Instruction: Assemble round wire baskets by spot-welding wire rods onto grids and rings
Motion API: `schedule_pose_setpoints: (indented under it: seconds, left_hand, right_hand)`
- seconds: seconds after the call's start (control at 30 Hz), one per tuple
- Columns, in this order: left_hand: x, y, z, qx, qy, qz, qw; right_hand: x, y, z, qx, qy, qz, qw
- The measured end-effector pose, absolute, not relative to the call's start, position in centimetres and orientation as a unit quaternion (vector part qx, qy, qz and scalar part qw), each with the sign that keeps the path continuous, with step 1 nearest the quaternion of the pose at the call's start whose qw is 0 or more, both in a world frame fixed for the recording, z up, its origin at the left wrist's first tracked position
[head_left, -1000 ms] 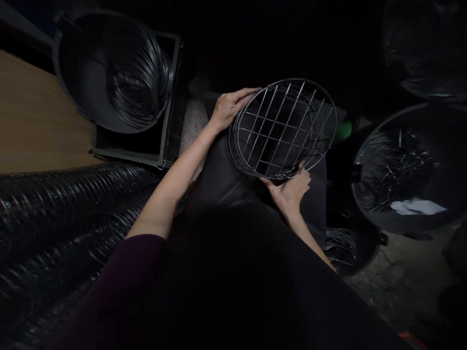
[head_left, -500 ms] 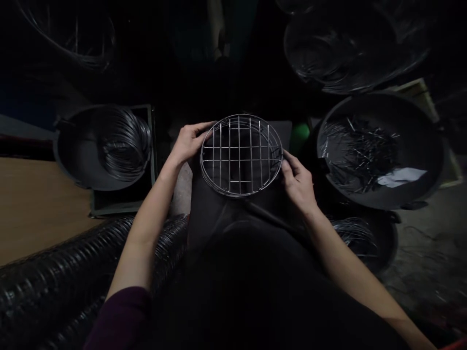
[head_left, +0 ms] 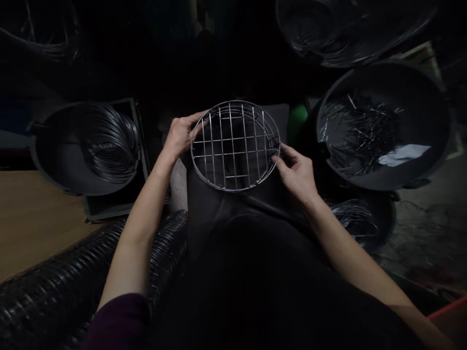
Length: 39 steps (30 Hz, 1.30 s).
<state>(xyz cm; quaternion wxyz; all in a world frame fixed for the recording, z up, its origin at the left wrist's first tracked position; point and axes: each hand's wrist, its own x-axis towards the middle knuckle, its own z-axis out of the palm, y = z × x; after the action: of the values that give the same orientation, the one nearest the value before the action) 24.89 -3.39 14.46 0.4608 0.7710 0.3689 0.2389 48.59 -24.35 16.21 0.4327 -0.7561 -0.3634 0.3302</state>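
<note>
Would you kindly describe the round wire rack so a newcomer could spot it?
From the large basin of metal pieces on the right, look left to mid-view. There, the left hand and right hand hold the round wire rack. Unlike the wire coil at far left, it is a straight-barred grid inside a ring.

Bare left forearm (head_left: 136, 233) angled inward, right forearm (head_left: 359, 260) likewise, left fingers (head_left: 196, 117) outstretched, right fingers (head_left: 292, 153) bent

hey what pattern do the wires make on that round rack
The round rack has a grid of crossing wires, clearest in the head view.
</note>
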Motion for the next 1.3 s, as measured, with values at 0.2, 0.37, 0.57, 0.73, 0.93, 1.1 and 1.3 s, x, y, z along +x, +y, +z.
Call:
schedule_pose_setpoints:
  seconds: [0.2, 0.37, 0.57, 0.73, 0.93, 1.1, 1.3]
  left_hand:
    - [25.1, -4.0, 12.9, 0.716, 0.407, 0.269, 0.500]
    - [25.1, -3.9, 11.2, 0.704, 0.441, 0.249, 0.498]
    - [25.1, -3.7, 10.5, 0.695, 0.464, 0.237, 0.495]
    - [25.0, -3.8, 10.7, 0.749, 0.420, 0.249, 0.447]
    - [24.7, -4.8, 12.3, 0.766, 0.402, 0.316, 0.389]
    - [23.2, -3.6, 11.9, 0.705, 0.464, 0.383, 0.377]
    - [23.7, 1.7, 13.8, 0.831, 0.207, 0.159, 0.491]
  right_hand:
    - [47.7, -24.6, 14.8, -0.762, -0.386, 0.270, 0.444]
    - [46.5, -27.2, 16.0, -0.812, -0.454, 0.194, 0.311]
    - [45.3, -29.1, 17.2, -0.789, -0.526, 0.268, 0.174]
    - [43.8, -28.1, 15.0, -0.820, -0.482, 0.252, 0.177]
    - [42.9, -28.6, 14.4, -0.806, -0.500, 0.225, 0.222]
    - [52.3, -28.2, 16.0, -0.779, -0.515, 0.212, 0.288]
    - [68.1, -25.2, 13.9, -0.928, -0.307, 0.196, 0.082]
